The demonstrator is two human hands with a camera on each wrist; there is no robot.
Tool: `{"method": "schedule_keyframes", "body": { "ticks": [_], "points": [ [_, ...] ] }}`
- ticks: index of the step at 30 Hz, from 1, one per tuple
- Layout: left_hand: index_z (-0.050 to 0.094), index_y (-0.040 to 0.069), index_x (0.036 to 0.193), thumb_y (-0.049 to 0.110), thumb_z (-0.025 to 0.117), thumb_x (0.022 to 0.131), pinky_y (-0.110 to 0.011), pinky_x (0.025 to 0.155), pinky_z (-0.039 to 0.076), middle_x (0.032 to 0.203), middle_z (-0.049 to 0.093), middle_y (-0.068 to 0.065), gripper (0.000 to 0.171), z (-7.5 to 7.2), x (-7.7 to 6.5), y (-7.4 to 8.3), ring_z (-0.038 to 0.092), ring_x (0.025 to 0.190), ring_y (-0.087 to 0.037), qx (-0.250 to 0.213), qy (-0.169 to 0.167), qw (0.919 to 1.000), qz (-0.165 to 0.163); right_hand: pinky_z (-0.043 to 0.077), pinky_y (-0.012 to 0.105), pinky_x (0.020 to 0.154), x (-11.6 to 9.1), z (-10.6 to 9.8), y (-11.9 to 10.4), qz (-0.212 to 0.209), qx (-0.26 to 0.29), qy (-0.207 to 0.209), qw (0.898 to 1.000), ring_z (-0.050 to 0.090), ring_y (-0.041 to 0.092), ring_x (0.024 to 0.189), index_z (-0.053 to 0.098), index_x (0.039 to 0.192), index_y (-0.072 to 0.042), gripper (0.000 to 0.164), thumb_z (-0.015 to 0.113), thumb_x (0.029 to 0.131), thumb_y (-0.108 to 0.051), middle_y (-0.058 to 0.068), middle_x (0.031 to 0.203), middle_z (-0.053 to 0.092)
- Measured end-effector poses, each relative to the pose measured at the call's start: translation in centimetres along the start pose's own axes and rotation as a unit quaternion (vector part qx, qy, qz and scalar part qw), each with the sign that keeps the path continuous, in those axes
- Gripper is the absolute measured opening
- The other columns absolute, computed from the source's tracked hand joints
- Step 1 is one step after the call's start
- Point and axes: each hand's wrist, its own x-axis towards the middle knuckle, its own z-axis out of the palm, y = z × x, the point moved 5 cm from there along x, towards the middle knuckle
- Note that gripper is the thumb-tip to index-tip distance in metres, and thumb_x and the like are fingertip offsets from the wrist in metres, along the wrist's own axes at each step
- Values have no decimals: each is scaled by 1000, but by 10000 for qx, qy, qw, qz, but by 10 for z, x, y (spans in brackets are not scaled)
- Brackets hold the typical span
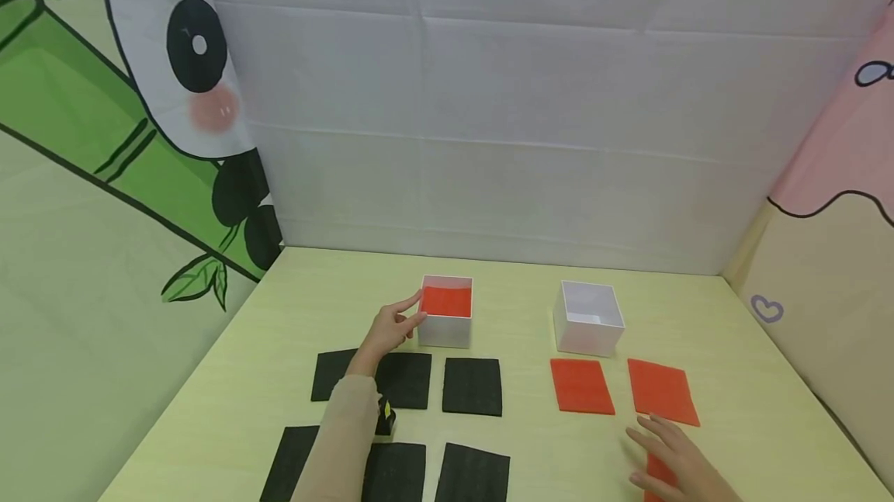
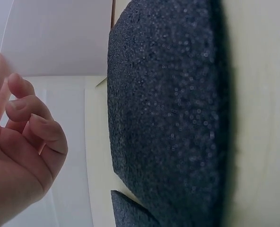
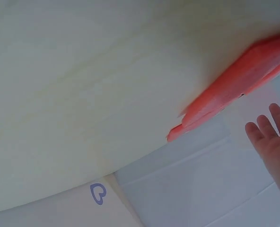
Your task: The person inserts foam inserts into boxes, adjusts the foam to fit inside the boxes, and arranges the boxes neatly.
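Note:
My left hand [image 1: 391, 329] is at the left wall of a small white box [image 1: 445, 333], its index fingertip and thumb right at the box's side. A red square pad [image 1: 447, 302] lies inside that box. In the left wrist view the left hand's [image 2: 24, 137] other fingers are loosely bent, with nothing held. A black foam square [image 2: 168, 109] lies below that wrist. My right hand [image 1: 680, 461], fingers spread, is over a red square [image 1: 658, 475] that it partly covers. Two more red squares, one left [image 1: 582, 386] and one right [image 1: 663, 391], lie beyond it.
A second white box [image 1: 590, 335] stands at the back right with its inside showing. Several black squares [image 1: 472, 386] lie in rows at the left and middle, some partly under the left forearm. A white cloth backdrop [image 1: 489, 137] rises behind the table [image 1: 517, 300].

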Motion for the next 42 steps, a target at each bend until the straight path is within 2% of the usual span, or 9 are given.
{"method": "schedule_keyframes", "body": {
  "ticks": [5,10,18,21,24,28,34,37,42],
  "points": [
    [44,16,133,22,62,85,-24,44,28,52,43,-4,52,-1,0,0,35,46,-14,-40,-2,10000,25,38,61,75,-5,-1,7,-431,-111,-172,9989,41,42,106,59,115,-5,56,66,75,-44,21,117,50],
    [44,18,133,23,62,85,-24,44,28,53,43,-4,52,-2,0,-2,35,46,-14,-59,5,10000,-34,33,65,77,-9,2,22,-17,229,-959,9951,33,47,111,58,119,-12,59,62,75,-50,26,124,43],
    [44,18,133,24,62,85,-24,44,28,53,42,-4,52,-4,0,-3,36,46,-14,31,84,10000,-32,33,67,73,-16,-1,40,-132,224,-1386,9900,32,54,108,58,121,-22,54,65,74,-48,32,124,39],
    [44,18,133,24,62,85,-25,44,27,52,42,-3,52,-4,-1,-3,34,45,-14,34,89,10000,-14,32,66,74,-18,-2,45,-232,47,-1547,9877,33,56,106,58,120,-23,54,67,73,-48,34,121,41],
    [44,18,133,23,62,85,-25,44,26,50,42,-4,52,-4,-1,-3,32,44,-14,21,62,10000,-5,31,66,76,-20,0,50,-90,4,-1769,9842,33,57,106,60,119,-18,56,67,72,-48,34,120,42],
    [44,18,133,23,62,85,-25,44,27,51,42,-3,52,-3,-1,-3,33,44,-14,-11,36,10000,-19,28,67,80,-21,8,56,699,144,-2198,9729,28,55,111,59,119,-13,59,68,72,-47,31,123,41],
    [44,18,133,22,62,85,-25,44,27,51,41,-3,51,-3,-2,-3,33,45,-14,-38,32,10000,-8,27,65,83,-22,16,61,1799,269,-2356,9547,28,49,115,60,118,-10,66,71,66,-49,25,125,42],
    [44,18,133,22,62,85,-25,44,27,51,42,-3,52,-3,-1,-3,34,45,-14,-35,23,10000,-16,28,64,84,-22,16,60,1768,203,-2334,9560,31,48,113,61,117,-10,65,72,66,-49,23,123,44],
    [44,18,133,23,62,85,-25,45,28,51,42,-3,52,-2,-1,-3,35,46,-14,-38,23,10000,-21,35,60,80,-21,11,55,1254,267,-2059,9701,41,43,104,62,114,-8,61,73,66,-45,22,118,46]
  ]
}}
